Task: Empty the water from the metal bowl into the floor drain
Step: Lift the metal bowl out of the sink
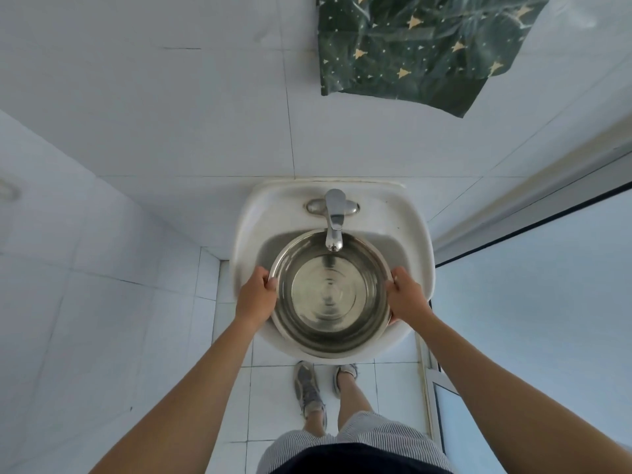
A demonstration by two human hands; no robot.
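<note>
White sink [246, 234] — metal bowl [328, 295] across its basin.

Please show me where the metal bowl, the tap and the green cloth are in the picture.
metal bowl [328, 342], head view, on its near inner wall.
tap [334, 217], head view, on its spout.
green cloth [410, 49], head view, on the middle of the fabric.

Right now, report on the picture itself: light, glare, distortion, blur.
Head view: soft, even light with no hard shadows. The wide lens bows the wall tiles and the door frame. There are ringed reflections in the metal bowl and a bright highlight on the faucet. The left hand and right hand on the rim are sharp, while the picture's edges look softer.
</note>
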